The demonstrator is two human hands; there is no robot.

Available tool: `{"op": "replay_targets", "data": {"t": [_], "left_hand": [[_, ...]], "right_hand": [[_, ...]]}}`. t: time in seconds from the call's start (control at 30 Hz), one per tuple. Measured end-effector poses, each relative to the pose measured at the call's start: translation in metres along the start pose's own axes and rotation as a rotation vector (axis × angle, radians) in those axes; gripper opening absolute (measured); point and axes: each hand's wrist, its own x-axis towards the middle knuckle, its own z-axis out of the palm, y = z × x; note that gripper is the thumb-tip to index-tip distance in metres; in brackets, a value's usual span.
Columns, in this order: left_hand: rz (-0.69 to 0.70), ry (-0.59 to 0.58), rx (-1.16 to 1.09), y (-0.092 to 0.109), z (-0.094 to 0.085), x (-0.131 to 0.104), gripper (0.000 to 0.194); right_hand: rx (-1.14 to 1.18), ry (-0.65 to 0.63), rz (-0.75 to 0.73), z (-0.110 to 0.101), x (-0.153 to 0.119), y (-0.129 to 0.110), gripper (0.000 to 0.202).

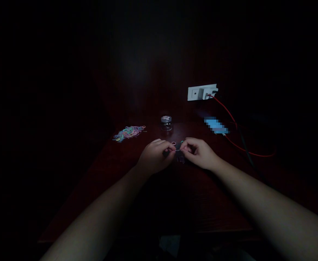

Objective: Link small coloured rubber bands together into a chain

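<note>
Fingertips of left hand [157, 156] and right hand [201, 154] are pinching small band [178, 150] between them over table [112, 163]; pink band [174, 143] is lying just beyond; band pile [129, 133] is sitting farther left; lidded jar [166, 124] is standing behind.

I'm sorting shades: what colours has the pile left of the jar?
The pile is multicoloured, including pink and green; best view: head.

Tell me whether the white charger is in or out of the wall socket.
In. The white charger sits against the faceplate of the wall socket, and the red cable runs out from it.
</note>
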Motion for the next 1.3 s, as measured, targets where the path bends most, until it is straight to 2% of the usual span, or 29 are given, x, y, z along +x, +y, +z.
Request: {"op": "replay_targets", "data": {"t": [0.43,0.6,0.8,1.3], "left_hand": [[-0.027,-0.06,0.009,0.0029,-0.0018,0.0004,0.009],[-0.038,-0.05,-0.012,0.005,-0.0017,0.0008,0.008],[-0.039,-0.049,-0.014,0.0069,-0.0007,0.0001,0.009],[0.005,-0.053,-0.077,0.009,-0.0016,0.0001,0.008]], "right_hand": [[0.075,-0.027,0.06,0.0032,-0.0011,0.0007,0.004],[0.068,-0.042,0.06,0.0021,-0.0023,0.0013,0.003],[0.096,-0.13,0.052,0.0031,-0.0022,-0.0042,0.004],[0.12,-0.17,0.079,0.0047,-0.0015,-0.0047,0.011]]}}
